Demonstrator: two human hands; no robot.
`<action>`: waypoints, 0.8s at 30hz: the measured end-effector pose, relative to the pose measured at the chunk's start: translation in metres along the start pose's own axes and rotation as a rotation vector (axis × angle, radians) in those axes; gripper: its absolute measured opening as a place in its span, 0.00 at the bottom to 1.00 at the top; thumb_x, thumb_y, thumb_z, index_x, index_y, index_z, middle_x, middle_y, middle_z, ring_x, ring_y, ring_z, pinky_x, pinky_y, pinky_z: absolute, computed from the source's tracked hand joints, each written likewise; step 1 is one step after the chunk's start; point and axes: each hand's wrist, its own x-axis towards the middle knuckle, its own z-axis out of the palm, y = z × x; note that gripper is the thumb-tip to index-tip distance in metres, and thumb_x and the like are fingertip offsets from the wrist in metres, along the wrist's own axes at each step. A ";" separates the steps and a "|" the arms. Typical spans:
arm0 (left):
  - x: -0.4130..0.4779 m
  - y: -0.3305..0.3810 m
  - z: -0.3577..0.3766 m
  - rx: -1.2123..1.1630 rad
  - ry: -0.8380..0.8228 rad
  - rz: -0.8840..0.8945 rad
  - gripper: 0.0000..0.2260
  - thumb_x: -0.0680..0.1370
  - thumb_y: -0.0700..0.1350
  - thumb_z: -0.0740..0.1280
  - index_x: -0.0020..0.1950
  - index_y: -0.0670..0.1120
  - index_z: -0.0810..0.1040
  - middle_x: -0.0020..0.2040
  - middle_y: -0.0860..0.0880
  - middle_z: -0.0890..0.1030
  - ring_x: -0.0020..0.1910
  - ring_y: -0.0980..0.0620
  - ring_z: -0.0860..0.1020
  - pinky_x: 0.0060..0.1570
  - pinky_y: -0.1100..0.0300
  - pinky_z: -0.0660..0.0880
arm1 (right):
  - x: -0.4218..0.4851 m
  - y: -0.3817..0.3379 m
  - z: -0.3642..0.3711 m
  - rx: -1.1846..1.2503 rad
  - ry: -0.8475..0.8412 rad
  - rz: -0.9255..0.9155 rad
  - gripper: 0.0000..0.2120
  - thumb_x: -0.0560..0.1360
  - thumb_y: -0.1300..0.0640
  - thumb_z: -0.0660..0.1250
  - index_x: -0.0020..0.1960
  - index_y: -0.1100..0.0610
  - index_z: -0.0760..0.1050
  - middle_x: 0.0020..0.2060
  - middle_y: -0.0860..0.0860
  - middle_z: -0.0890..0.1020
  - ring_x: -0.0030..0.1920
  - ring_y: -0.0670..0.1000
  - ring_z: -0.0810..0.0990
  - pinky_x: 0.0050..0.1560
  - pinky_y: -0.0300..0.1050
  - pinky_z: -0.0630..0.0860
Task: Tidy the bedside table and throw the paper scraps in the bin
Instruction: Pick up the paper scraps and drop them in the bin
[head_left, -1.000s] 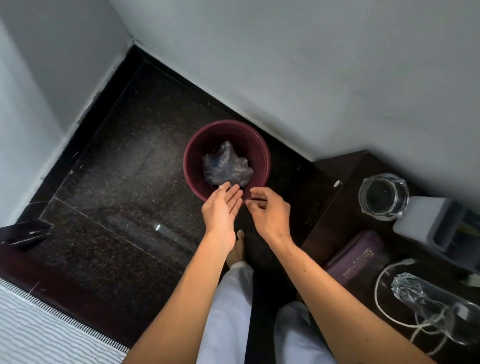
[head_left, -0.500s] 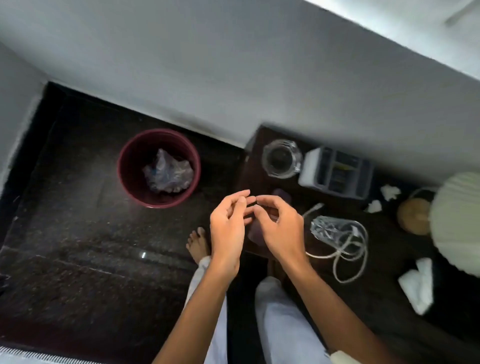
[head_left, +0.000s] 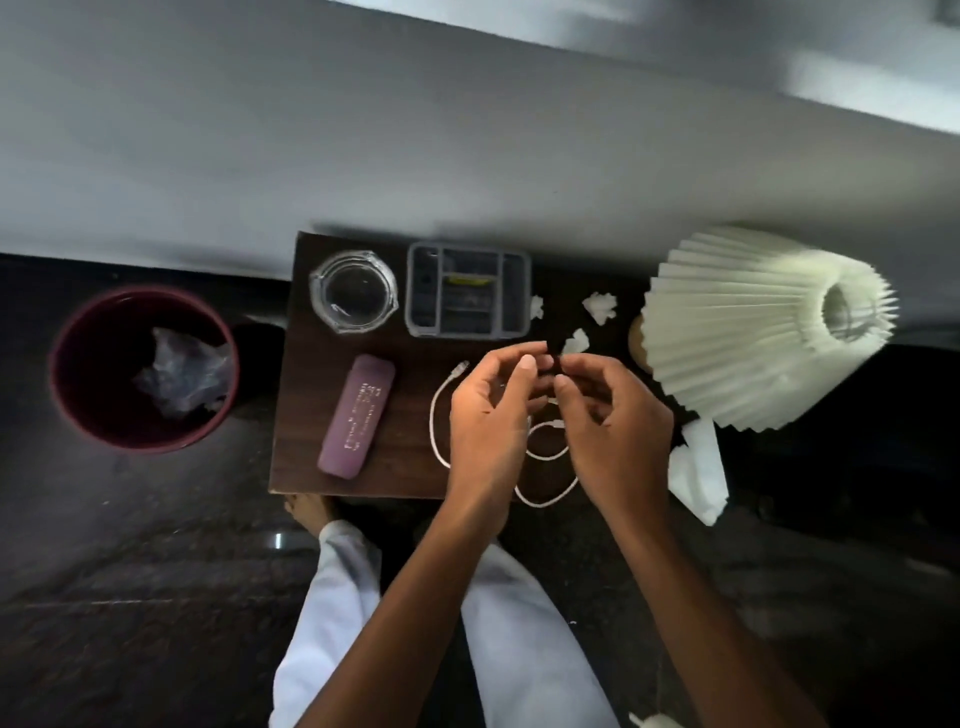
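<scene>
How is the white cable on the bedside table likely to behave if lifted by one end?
The white cable lies in loose loops, so it would probably hang floppy and trail. It looks thin, so likely light. One loop seems to overhang the front of the bedside table; a push might slide it off.

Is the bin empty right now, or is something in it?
Not empty. A crumpled clear plastic bag lies inside the maroon bin, covering much of its bottom; what lies under it cannot be told.

maroon bin, purple case, pleated cream lampshade
</scene>
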 end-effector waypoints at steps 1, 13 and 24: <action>0.003 -0.003 0.011 -0.013 0.011 -0.038 0.09 0.85 0.42 0.62 0.59 0.47 0.82 0.55 0.45 0.86 0.57 0.49 0.84 0.59 0.55 0.81 | 0.006 0.010 -0.004 -0.020 0.018 0.010 0.09 0.79 0.60 0.70 0.58 0.57 0.82 0.49 0.48 0.85 0.46 0.37 0.82 0.45 0.23 0.75; 0.055 -0.032 0.066 -0.048 0.180 -0.158 0.14 0.86 0.45 0.57 0.68 0.45 0.77 0.60 0.48 0.81 0.61 0.51 0.80 0.59 0.62 0.75 | 0.069 0.096 0.040 -0.174 -0.179 0.136 0.21 0.81 0.60 0.66 0.73 0.57 0.70 0.66 0.55 0.77 0.61 0.51 0.79 0.63 0.49 0.78; 0.068 -0.048 0.064 0.018 0.196 -0.125 0.10 0.86 0.45 0.58 0.60 0.50 0.78 0.57 0.51 0.82 0.60 0.52 0.80 0.62 0.60 0.75 | 0.092 0.126 0.063 -0.275 -0.133 0.117 0.10 0.81 0.60 0.66 0.62 0.57 0.78 0.63 0.55 0.76 0.58 0.52 0.79 0.52 0.39 0.75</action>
